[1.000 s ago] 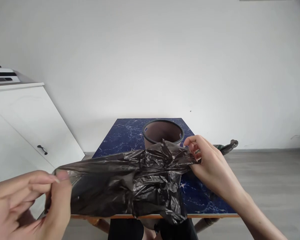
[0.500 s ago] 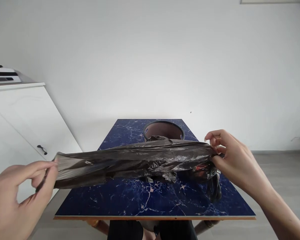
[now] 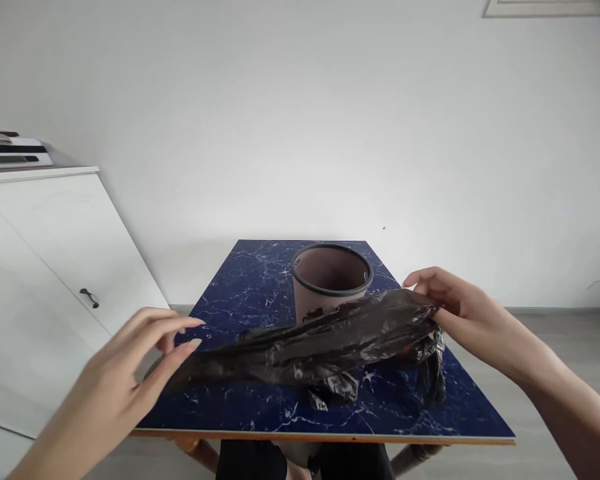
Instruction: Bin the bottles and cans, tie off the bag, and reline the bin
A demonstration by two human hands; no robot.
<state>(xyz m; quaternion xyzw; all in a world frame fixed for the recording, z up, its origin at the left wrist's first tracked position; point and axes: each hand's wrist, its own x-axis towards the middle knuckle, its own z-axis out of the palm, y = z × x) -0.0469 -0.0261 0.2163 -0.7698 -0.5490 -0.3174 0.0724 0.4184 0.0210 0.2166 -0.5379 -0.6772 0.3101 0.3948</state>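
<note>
A black plastic garbage bag [image 3: 300, 353] stretches slack and crumpled across the front of the table. Its right end is pinched between the thumb and fingers of my right hand [image 3: 455, 313]. My left hand [image 3: 135, 360] is over the bag's left end, thumb and fingertips apart, with nothing visible between them. Behind the bag stands an upright brownish trash can [image 3: 325, 300] with a dark rim, its lower part hidden by the bag. A bunched dark plastic piece [image 3: 430, 367] hangs below my right hand; what it holds is unclear.
The blue marble-patterned table [image 3: 260, 267] has a wooden front edge, with my legs below it. A white cabinet [image 3: 70, 247] stands at the left, with a few items [image 3: 15, 150] on top. A pale wall [image 3: 300, 133] rises behind the table.
My left hand has let go of the bag's left end and moved right. The bag, taut before, has sagged and dropped on the left, uncovering more of the trash can. My right hand keeps its pinch.
</note>
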